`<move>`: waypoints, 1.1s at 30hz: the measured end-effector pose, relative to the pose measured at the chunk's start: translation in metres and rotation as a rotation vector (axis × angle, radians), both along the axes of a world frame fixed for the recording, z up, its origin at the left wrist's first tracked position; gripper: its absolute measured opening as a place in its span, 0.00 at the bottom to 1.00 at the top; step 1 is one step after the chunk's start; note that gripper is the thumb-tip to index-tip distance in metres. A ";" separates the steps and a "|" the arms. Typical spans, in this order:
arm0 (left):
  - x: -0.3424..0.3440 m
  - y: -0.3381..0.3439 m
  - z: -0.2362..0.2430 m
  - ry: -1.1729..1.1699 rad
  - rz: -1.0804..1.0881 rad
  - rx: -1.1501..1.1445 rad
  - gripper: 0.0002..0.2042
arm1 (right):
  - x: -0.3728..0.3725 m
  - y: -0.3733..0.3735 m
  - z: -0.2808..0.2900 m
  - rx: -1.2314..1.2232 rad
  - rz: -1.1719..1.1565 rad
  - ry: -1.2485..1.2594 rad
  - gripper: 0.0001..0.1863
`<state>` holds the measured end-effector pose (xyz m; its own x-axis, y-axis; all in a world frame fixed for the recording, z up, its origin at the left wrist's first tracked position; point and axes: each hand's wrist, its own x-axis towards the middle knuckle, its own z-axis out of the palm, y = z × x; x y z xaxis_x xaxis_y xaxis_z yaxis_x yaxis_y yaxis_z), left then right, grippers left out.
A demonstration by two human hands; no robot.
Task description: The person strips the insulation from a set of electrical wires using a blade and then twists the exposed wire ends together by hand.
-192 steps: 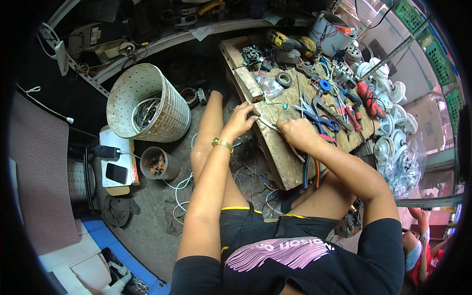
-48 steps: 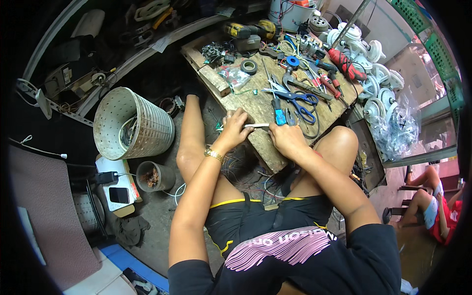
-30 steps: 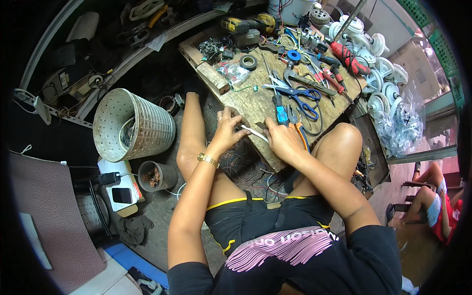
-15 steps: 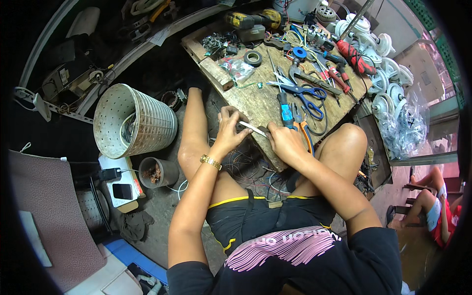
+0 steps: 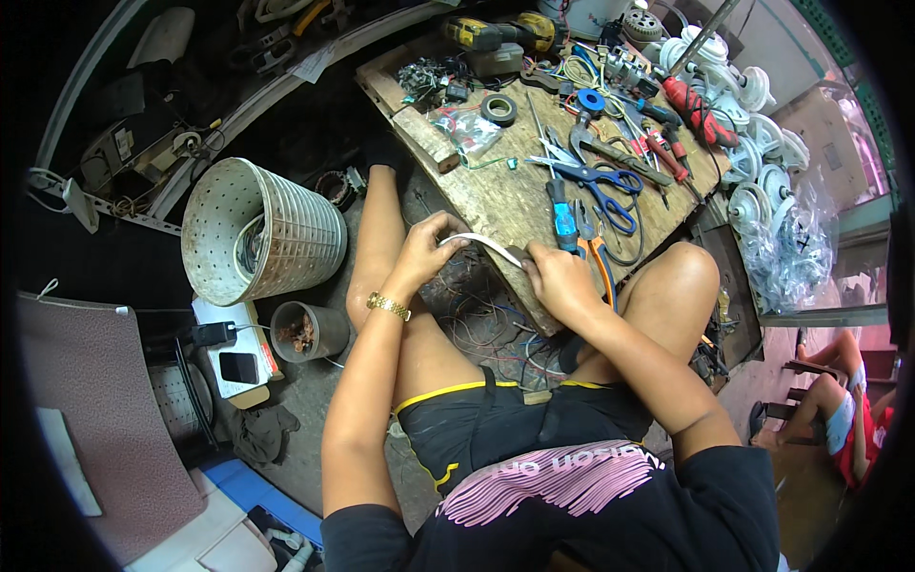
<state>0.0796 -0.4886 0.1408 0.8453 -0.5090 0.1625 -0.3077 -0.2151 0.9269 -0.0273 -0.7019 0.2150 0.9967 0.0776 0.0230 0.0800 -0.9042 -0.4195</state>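
A flat white strip [image 5: 488,242], perhaps cable, spans my two hands at the workbench's near edge and bows upward. My left hand [image 5: 425,250], with a gold watch [image 5: 389,305] at its wrist, pinches the strip's left end. My right hand [image 5: 562,278] is closed round the other end, where a small dark piece [image 5: 518,255] shows by the fingers; I cannot tell what it is. Just beyond the right hand lie a blue-handled screwdriver [image 5: 563,221], orange-and-black pliers [image 5: 598,255] and blue-handled scissors [image 5: 610,191].
The wooden workbench [image 5: 457,195] carries a hammer [image 5: 620,157], black tape roll [image 5: 498,110], yellow drill [image 5: 500,34] and red power tool [image 5: 701,112]. White spools [image 5: 753,200] crowd the right. A perforated basket [image 5: 305,229] and small bucket [image 5: 329,332] stand left. Another person [image 5: 843,410] sits far right.
The white strip was nearly straight and now arches upward, with more of it showing between the hands. My left hand has drawn slightly left; my right hand stays closed at the bench edge.
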 end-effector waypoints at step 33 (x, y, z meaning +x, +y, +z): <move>0.003 -0.026 0.023 -0.340 0.060 0.301 0.09 | 0.017 0.007 0.021 -0.327 0.097 0.098 0.12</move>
<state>0.0826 -0.5149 0.1634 0.7990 -0.5277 0.2885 -0.5625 -0.4858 0.6690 -0.0102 -0.6954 0.2362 0.9806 0.1596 -0.1141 0.1460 -0.9821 -0.1189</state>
